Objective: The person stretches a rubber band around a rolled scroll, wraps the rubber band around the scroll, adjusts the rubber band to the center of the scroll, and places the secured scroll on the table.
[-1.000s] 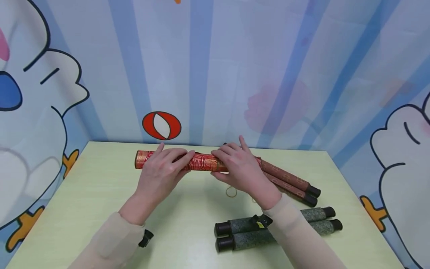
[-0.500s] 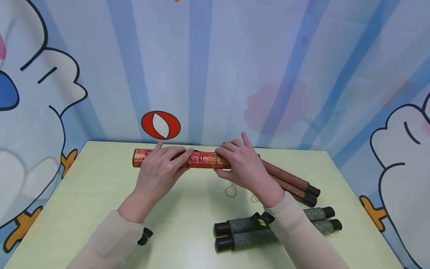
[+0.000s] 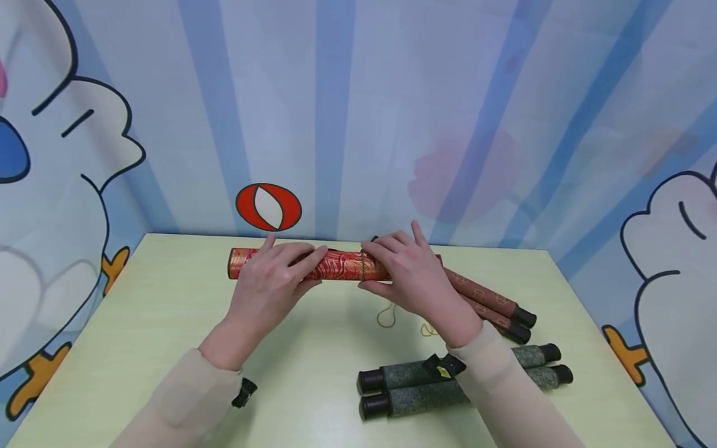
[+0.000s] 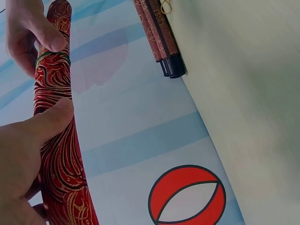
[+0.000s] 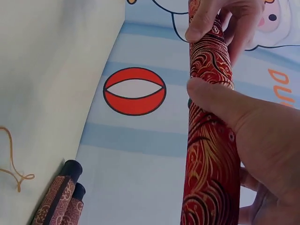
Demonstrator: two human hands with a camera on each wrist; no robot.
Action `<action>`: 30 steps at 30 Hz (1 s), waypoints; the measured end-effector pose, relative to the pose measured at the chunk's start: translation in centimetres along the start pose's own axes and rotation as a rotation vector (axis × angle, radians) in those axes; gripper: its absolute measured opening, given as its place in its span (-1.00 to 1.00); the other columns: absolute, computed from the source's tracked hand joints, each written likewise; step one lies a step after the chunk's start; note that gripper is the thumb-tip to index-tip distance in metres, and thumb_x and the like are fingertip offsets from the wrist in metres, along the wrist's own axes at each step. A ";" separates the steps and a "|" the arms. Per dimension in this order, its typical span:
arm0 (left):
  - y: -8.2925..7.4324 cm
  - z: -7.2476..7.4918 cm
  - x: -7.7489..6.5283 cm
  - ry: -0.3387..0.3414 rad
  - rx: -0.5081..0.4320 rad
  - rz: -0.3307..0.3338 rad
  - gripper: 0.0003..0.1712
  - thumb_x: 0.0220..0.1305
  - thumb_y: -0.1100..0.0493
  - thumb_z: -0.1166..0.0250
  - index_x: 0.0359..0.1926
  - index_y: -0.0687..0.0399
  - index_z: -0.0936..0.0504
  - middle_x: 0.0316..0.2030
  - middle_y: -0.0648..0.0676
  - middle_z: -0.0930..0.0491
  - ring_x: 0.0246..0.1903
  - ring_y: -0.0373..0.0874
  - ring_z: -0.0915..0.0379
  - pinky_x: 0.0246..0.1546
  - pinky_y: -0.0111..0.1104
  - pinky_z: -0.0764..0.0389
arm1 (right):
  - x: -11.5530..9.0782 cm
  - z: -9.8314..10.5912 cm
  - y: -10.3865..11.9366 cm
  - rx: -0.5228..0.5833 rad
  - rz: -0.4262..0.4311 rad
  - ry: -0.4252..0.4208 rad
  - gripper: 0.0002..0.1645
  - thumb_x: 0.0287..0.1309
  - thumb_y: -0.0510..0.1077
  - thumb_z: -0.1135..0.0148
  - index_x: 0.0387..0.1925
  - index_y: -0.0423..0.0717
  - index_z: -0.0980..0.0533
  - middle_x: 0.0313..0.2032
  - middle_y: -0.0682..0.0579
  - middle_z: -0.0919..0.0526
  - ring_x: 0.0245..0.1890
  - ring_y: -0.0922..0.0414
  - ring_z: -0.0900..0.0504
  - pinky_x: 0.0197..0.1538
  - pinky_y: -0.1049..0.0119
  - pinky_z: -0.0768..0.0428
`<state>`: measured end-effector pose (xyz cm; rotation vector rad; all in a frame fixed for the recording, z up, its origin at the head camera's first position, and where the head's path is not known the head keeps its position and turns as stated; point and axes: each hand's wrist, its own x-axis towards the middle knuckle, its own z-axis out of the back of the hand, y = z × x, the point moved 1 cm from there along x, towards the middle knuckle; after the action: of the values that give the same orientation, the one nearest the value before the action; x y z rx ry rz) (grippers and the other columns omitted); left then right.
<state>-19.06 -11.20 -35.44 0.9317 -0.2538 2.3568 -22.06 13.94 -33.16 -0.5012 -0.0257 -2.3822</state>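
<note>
A rolled-up red scroll [image 3: 338, 266] with gold swirls is held level above the back of the table. My left hand [image 3: 274, 277] grips it left of the middle, thumb [image 4: 60, 110] on the near side and fingers over the top. Towards the other end my right hand [image 3: 411, 274] holds it the same way, little finger raised. A thin green band [image 3: 362, 266] circles the scroll just beside the right fingertips. In the right wrist view, the right thumb [image 5: 201, 91] presses on the scroll. The palms hide parts of its far side.
Two brown scrolls [image 3: 484, 295] with black knobs lie behind the right forearm, with thin yellow cord loops [image 3: 386, 316] near them. Two grey-green scrolls [image 3: 420, 398] lie nearer, partly under the right sleeve. A cartoon-print curtain [image 3: 358, 124] stands behind the pale table [image 3: 168, 298].
My right hand has shifted slightly right along the red scroll, so the green band now shows left of its fingers. The left hand keeps its grip; the scroll has moved only slightly.
</note>
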 end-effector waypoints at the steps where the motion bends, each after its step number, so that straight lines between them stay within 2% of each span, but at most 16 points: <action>1: 0.0 0.0 0.0 0.000 0.000 -0.002 -0.30 0.00 0.08 -0.75 0.23 -0.02 -0.79 -0.02 0.13 -0.78 -0.04 0.08 -0.76 0.24 0.26 -0.60 | 0.1 0.0 0.0 0.002 0.000 0.001 -0.23 0.16 0.26 -0.59 0.29 -0.02 -0.64 0.09 -0.03 -0.74 0.20 -0.09 -0.65 0.53 -0.42 -0.23; 8: -0.4 0.0 0.0 -0.018 0.010 -0.014 -0.32 0.01 0.10 -0.74 0.21 -0.02 -0.80 -0.04 0.13 -0.78 -0.05 0.07 -0.76 0.23 0.25 -0.61 | 0.7 -0.6 0.3 0.070 0.049 -0.038 -0.36 0.15 0.12 -0.65 0.19 -0.07 -0.71 0.04 -0.03 -0.78 0.13 -0.08 -0.68 0.50 -0.37 -0.34; 12: -0.6 0.0 -0.1 -0.027 0.025 -0.016 -0.33 0.03 0.10 -0.74 0.22 -0.01 -0.79 -0.04 0.13 -0.78 -0.05 0.07 -0.76 0.24 0.22 -0.61 | 1.0 -0.8 0.6 0.066 0.092 -0.080 -0.36 0.15 0.10 -0.65 0.18 -0.09 -0.71 0.01 -0.01 -0.80 0.11 -0.06 -0.69 0.49 -0.36 -0.35; 15: -0.5 0.1 -0.3 -0.036 0.043 -0.015 -0.31 0.01 0.10 -0.75 0.23 -0.01 -0.78 -0.02 0.13 -0.78 -0.02 0.08 -0.75 0.25 0.19 -0.61 | 1.0 -0.6 0.7 0.039 0.105 -0.067 -0.30 0.17 0.16 -0.62 0.25 -0.08 -0.68 0.05 -0.01 -0.78 0.14 -0.05 -0.68 0.50 -0.36 -0.33; 19: -0.3 0.1 -0.6 -0.058 0.063 -0.033 -0.30 -0.01 0.11 -0.76 0.22 0.01 -0.78 -0.01 0.14 -0.78 0.00 0.10 -0.74 0.27 0.17 -0.61 | 0.6 -0.2 0.4 0.024 0.057 -0.019 -0.22 0.15 0.19 -0.63 0.31 -0.06 -0.62 0.12 -0.02 -0.74 0.19 -0.07 -0.65 0.53 -0.37 -0.28; 23: -0.1 0.0 -0.7 -0.085 0.085 -0.048 -0.30 0.00 0.12 -0.75 0.22 0.03 -0.78 -0.01 0.15 -0.78 0.00 0.11 -0.74 0.26 0.16 -0.62 | 0.4 -0.1 0.1 0.028 0.036 -0.016 -0.30 0.14 0.12 -0.65 0.24 -0.05 -0.64 0.12 -0.03 -0.73 0.18 -0.09 -0.66 0.52 -0.38 -0.28; 30: -0.6 -0.3 -0.7 -0.147 0.105 -0.091 -0.33 0.02 0.16 -0.74 0.21 0.05 -0.78 -0.01 0.14 -0.79 -0.01 0.13 -0.74 0.27 0.15 -0.61 | 1.0 -0.6 0.5 0.025 0.122 -0.089 -0.41 0.12 0.10 -0.67 0.11 -0.05 -0.70 0.00 0.01 -0.76 0.10 -0.05 -0.69 0.47 -0.39 -0.36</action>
<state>-18.49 -10.96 -36.19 1.1449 -0.1426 2.2391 -22.58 12.86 -33.39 -0.5804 -0.0626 -2.2366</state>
